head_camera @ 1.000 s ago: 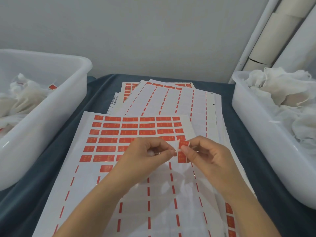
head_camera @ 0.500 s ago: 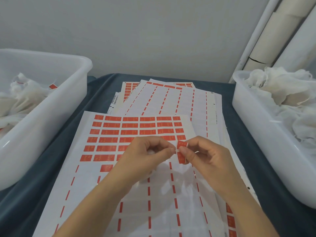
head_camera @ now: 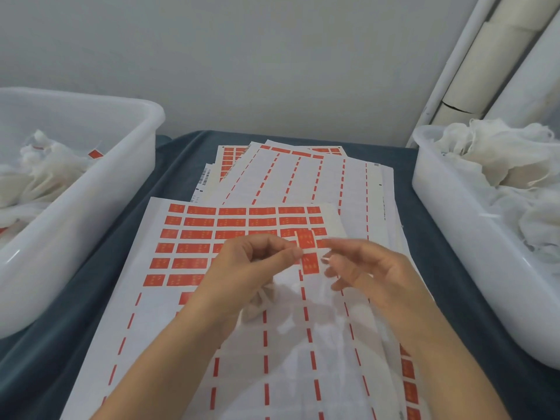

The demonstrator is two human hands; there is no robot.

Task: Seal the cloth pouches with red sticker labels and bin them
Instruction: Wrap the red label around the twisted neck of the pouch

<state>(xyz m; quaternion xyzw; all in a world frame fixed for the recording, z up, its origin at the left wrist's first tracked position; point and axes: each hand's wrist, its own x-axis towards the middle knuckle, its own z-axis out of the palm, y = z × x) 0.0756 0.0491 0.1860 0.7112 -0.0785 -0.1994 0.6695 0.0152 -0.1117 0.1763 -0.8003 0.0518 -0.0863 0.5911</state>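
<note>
A dark blue-grey cloth (head_camera: 424, 237) covers the table in the middle of the frame. On it lie white sticker sheets (head_camera: 188, 313): the nearest carries rows of red rectangular labels (head_camera: 200, 221) with faint lighter marks in its upper part, and only red dashed lines lower down. One red label (head_camera: 308, 253) stands upright at centre frame. Translucent white bins sit at left (head_camera: 91, 207) and right (head_camera: 454, 237), holding off-white cloth pouches (head_camera: 500, 153). The wall (head_camera: 272, 56) at top is pale grey.
</note>
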